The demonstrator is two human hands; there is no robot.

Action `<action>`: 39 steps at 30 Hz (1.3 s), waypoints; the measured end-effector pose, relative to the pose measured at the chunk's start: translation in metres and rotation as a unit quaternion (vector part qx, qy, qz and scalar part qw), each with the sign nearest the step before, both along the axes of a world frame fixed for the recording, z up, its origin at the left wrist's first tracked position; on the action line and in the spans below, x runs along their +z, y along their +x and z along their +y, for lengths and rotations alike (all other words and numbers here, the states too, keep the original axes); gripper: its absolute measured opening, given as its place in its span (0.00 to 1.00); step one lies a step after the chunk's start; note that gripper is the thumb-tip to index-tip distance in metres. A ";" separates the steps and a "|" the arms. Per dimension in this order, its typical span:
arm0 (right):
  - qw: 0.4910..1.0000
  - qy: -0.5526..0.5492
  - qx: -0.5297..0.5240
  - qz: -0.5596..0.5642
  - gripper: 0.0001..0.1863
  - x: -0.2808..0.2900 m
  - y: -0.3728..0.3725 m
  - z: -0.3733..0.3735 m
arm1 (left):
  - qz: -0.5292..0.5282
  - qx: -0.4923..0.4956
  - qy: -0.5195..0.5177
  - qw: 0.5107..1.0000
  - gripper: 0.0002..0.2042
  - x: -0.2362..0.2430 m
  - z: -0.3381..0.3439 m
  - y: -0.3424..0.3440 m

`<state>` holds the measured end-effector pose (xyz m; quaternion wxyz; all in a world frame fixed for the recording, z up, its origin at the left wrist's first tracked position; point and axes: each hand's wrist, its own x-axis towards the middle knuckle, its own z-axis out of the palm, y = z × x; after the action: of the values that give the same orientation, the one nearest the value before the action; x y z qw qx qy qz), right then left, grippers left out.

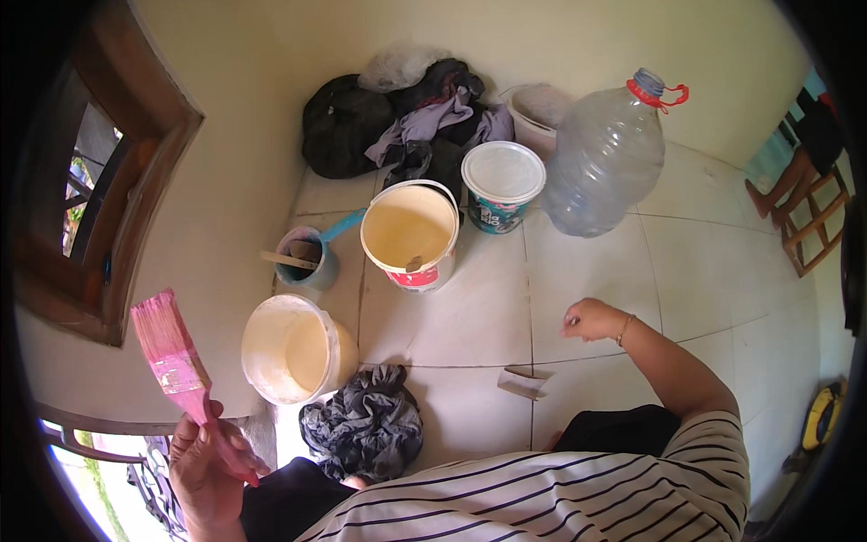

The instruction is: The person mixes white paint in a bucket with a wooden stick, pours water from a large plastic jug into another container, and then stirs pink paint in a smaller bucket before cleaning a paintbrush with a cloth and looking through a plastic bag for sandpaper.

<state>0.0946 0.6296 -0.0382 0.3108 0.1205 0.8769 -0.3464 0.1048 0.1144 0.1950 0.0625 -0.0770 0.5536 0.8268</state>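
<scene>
My left hand [209, 461] is wrapped round the handle of a pink paintbrush [176, 357], whose bristles point up in front of the wall. Over the floor, my right hand [591, 321] is closed with curled fingertips; whether anything small is pinched there cannot be made out. Below it lies a small folded piece of card or sandpaper [522, 384]. Nearest the brush stands a whitish bucket [262, 361], tilted toward me in the view. Beyond it are a small blue pail [318, 273] with a stick and a blue handle in it, and a cream-coloured paint bucket [411, 226].
A lidded paint tub [506, 172] stands beside a large clear water bottle [605, 158]. Behind are another bucket [535, 135] and a heap of dark bags and cloths [424, 122]. A crumpled grey cloth [366, 425] lies near me. Another person's legs [795, 185] show by a wooden stool [817, 226].
</scene>
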 end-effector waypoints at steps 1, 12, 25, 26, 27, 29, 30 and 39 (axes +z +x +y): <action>0.999 0.006 0.023 -0.024 0.17 -0.002 0.001 -0.005 | 0.002 -0.015 -0.020 1.000 0.16 -0.001 0.004 -0.001; 0.983 -0.179 0.028 -0.005 0.16 0.090 -0.032 -0.010 | 0.044 -0.032 -0.047 0.997 0.15 -0.005 0.007 -0.013; 0.923 -0.172 0.142 0.314 0.24 0.256 -0.042 -0.137 | 0.031 -0.078 -0.040 0.996 0.15 -0.019 -0.017 -0.019; 0.927 -0.115 0.201 0.295 0.20 0.242 -0.051 -0.148 | 0.020 -0.082 -0.055 0.995 0.15 -0.020 -0.017 -0.016; 0.921 -0.061 0.264 0.279 0.17 0.230 -0.061 -0.160 | 0.013 -0.083 -0.071 0.994 0.15 -0.020 -0.020 -0.013; 0.916 0.037 0.345 0.203 0.16 0.184 -0.064 -0.163 | 0.010 -0.087 -0.098 0.991 0.14 -0.017 -0.024 -0.009; 0.916 0.075 0.352 0.176 0.15 0.149 -0.058 -0.155 | 0.019 -0.099 -0.116 0.988 0.16 -0.015 -0.024 -0.011; 0.926 0.249 0.281 -0.030 0.29 -0.043 0.034 -0.131 | 0.041 -0.065 -0.072 0.994 0.17 -0.021 -0.049 -0.008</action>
<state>0.1285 0.4984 -0.0812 0.3816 -0.0470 0.9231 -0.0111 0.0964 0.0655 0.1739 0.0875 -0.0113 0.6180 0.7812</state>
